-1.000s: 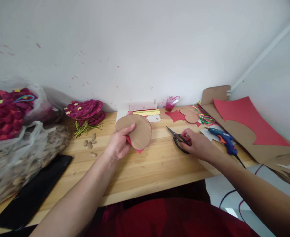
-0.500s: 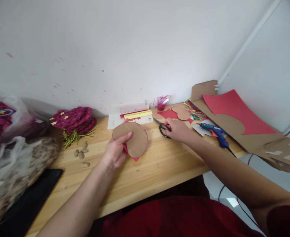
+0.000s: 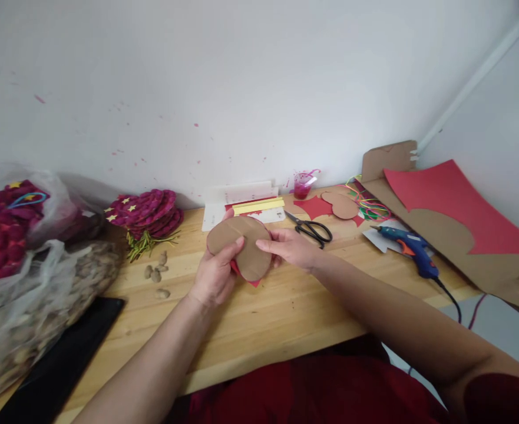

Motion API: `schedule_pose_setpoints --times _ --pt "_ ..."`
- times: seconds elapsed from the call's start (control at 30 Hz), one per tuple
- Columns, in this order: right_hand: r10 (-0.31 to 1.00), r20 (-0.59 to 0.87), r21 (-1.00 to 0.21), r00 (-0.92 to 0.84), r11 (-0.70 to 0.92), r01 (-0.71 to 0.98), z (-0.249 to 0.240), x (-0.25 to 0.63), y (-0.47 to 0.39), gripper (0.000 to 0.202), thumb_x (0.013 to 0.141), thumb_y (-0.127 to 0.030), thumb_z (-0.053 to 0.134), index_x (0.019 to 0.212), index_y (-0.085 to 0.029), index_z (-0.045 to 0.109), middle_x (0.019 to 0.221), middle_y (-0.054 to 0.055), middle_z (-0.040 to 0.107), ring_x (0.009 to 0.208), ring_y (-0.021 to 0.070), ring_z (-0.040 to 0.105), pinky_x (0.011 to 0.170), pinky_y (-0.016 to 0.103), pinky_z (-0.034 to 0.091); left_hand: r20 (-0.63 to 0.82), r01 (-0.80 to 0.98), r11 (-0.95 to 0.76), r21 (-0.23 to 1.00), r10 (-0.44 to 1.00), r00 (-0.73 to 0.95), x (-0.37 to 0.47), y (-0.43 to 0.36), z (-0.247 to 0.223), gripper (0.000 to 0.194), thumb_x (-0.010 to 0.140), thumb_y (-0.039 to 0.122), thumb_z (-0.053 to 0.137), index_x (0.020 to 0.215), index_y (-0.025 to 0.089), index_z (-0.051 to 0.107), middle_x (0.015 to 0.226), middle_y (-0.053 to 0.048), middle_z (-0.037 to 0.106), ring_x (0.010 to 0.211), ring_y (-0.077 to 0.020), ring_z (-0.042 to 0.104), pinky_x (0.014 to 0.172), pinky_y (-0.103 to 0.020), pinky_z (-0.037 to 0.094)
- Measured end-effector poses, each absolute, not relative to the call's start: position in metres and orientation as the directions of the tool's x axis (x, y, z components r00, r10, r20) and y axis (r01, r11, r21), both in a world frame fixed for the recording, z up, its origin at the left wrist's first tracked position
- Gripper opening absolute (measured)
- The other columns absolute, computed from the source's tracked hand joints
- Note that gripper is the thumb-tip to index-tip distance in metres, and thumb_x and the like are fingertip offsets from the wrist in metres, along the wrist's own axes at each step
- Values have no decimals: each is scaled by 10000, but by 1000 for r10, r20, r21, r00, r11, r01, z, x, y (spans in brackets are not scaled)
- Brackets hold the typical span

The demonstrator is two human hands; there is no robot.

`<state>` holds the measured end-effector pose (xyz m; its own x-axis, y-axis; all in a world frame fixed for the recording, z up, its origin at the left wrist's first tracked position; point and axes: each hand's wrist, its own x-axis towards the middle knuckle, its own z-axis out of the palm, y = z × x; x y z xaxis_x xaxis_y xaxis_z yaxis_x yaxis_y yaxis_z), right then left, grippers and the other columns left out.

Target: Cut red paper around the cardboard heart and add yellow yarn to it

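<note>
A heart-shaped cardboard piece (image 3: 251, 256) with red backing at its edge is held above the table between both hands. My left hand (image 3: 215, 274) grips it from the left, thumb on the brown face and fingers behind. On the right side my right hand (image 3: 288, 246) pinches the same heart, its thumb flat on the cardboard; the fingers behind are mostly hidden. Black-handled scissors (image 3: 313, 231) lie on the wood just beyond my right hand, touched by neither hand. Another cardboard heart (image 3: 344, 206) rests on red paper scraps (image 3: 312, 207) farther back.
A blue glue gun (image 3: 412, 247) with its cord lies at right, beside cardboard with red sheet (image 3: 466, 206). A cup of pink liquid (image 3: 302, 187) stands by the wall. Peanuts (image 3: 155, 274), decorated magenta pieces (image 3: 151, 213) and a bag of peanuts (image 3: 65, 294) are at left.
My right hand has let go of the scissors, leaving them on the table, and has moved left to take hold of the cardboard heart. The view has shifted slightly.
</note>
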<state>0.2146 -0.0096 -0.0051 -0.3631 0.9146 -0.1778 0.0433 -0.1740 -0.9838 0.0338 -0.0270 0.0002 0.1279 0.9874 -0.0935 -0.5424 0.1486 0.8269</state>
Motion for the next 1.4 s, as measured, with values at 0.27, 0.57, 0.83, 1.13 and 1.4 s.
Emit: schedule_pose_setpoints --times 0.27,0.57,0.83,1.13,1.4 --pt "935 -62 -984 -349 -117 -137 -24 222 -10 473 771 -428 823 1131 -188 631 968 26 698 789 139 665 658 245 530 -112 -434 231 871 953 281 33 -31 -4 864 805 261 805 1565 294 395 1379 -110 657 1248 -300 628 1099 -459 488" --pt "948 40 -997 -315 18 -72 -14 226 -15 349 727 -365 841 815 -180 559 692 -68 533 610 82 468 565 214 368 -209 -337 290 896 944 255 34 -34 -5 814 760 289 846 1498 276 504 1373 -113 669 1246 -345 639 990 -435 582" --pt "984 126 -991 -129 132 36 -22 224 -13 364 742 -391 824 785 -198 519 666 -75 456 604 84 400 525 211 300 -224 -286 262 922 962 159 37 -23 -9 662 713 300 884 1327 223 648 1250 -85 736 1122 -254 704 856 -283 618" --pt "963 -76 -997 -259 -67 43 -8 231 -17 229 841 -357 717 930 -207 568 600 -78 562 475 83 499 431 184 375 -161 170 95 981 888 431 7 -6 -6 837 737 381 850 1489 226 517 1292 -111 717 1164 -301 678 908 -334 579" --pt "835 -266 -936 -482 -105 336 -9 238 -15 130 905 -283 626 960 -172 586 676 -22 663 418 82 590 396 167 459 -154 409 -51 911 879 452 3 -9 -4 751 698 458 826 1400 275 631 1013 -60 775 861 -266 709 760 -354 590"
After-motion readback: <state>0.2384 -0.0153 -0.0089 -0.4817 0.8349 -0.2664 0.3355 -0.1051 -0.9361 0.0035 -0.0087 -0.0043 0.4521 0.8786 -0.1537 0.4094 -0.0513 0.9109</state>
